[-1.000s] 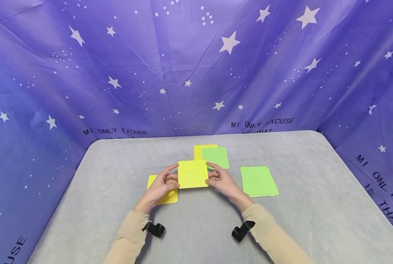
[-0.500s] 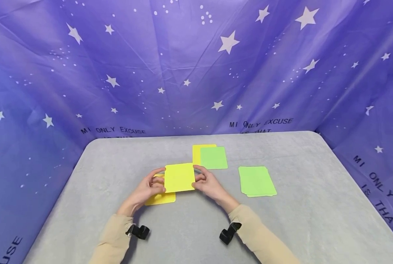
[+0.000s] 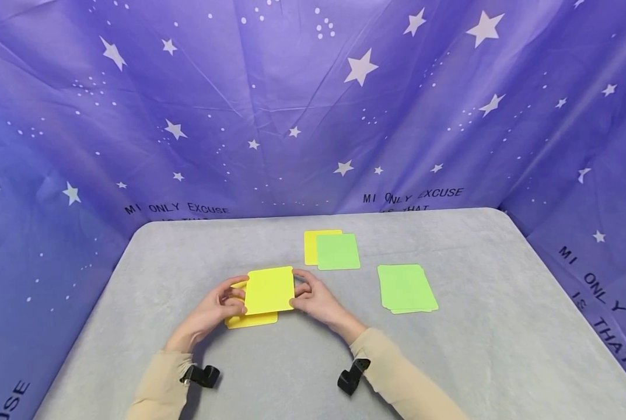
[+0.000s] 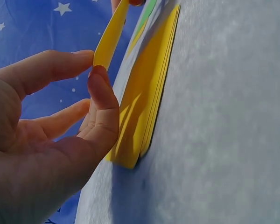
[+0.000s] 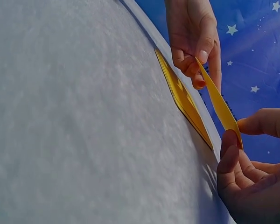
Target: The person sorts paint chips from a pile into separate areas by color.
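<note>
A square yellow card (image 3: 270,290) with rounded corners is held up between both hands. My left hand (image 3: 213,312) grips its left edge between thumb and fingers, and my right hand (image 3: 318,298) grips the right edge the same way. Below the held card lies a yellow stack of cards (image 3: 260,320) on the table, partly covered by it in the head view. The left wrist view shows several layers in that yellow stack (image 4: 147,102), with a gap between it and the raised card (image 4: 111,39).
Farther back on the grey table (image 3: 481,326), a green card (image 3: 339,252) overlaps a yellow card (image 3: 310,248). To the right lies a slightly uneven stack of green cards (image 3: 407,287). A purple star-patterned curtain (image 3: 270,87) stands behind and beside the table.
Both hands have carried the yellow card leftward and a little toward the person, from near the back cards to over the yellow stack. The green cards stay put.
</note>
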